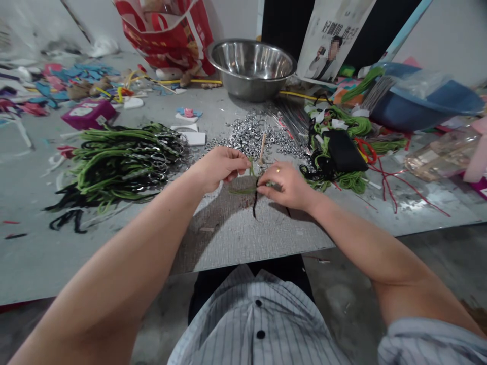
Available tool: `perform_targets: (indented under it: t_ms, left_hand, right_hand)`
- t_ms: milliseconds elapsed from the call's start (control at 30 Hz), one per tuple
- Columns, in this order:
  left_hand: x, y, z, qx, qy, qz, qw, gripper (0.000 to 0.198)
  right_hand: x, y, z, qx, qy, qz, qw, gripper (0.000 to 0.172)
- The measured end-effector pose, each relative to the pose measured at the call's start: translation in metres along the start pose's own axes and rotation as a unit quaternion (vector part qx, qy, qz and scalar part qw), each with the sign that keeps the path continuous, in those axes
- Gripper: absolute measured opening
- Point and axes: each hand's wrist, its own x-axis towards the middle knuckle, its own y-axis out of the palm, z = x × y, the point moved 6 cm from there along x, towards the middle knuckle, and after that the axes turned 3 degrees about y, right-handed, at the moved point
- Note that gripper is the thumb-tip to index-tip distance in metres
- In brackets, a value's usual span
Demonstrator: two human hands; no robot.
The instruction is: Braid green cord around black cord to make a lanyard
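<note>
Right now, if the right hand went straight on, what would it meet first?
The right hand would probably meet the green cord, just past the black cord; exact depth is unclear.

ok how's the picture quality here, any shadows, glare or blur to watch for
Head view: soft shadow on the table beside the left forearm; bright glare inside the steel bowl; outer edges look stretched, the blue basin included; a pixelated patch on the white printed bag; green cord slightly soft.
</note>
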Motion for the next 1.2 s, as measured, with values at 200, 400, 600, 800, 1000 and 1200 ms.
perform_targets:
  t_ms: [200,400,600,800,1000,1200]
  left_hand:
    - [-0.003,0.020,-0.007,-0.082,-0.002,-0.026,0.996,0.015]
    - [-0.001,0.027,-0.005,-0.085,0.017,-0.023,0.996,0.014]
    - [-0.011,0.007,-0.016,0.009,0.110,-0.164,0.980,0.031]
    - [-0.012,0.024,-0.023,0.078,0.195,-0.090,0.974,0.038]
    - [-0.010,0.023,-0.023,0.151,0.252,-0.111,0.949,0.023]
    - [-0.011,0.020,-0.023,0.186,0.297,-0.148,0.925,0.020]
  right_hand:
    - [0.001,-0.007,-0.012,-0.015,0.077,-0.053,0.996,0.048]
    - [0.001,-0.006,-0.016,-0.007,0.092,-0.061,0.994,0.033]
    - [0.002,-0.009,-0.020,0.012,0.087,-0.063,0.994,0.025]
    - [0.002,-0.011,-0.020,0.022,0.085,-0.053,0.995,0.027]
    - [0.002,-0.011,-0.023,0.060,0.094,-0.046,0.993,0.040]
    - [0.001,-0.007,-0.026,0.136,0.126,-0.029,0.982,0.051]
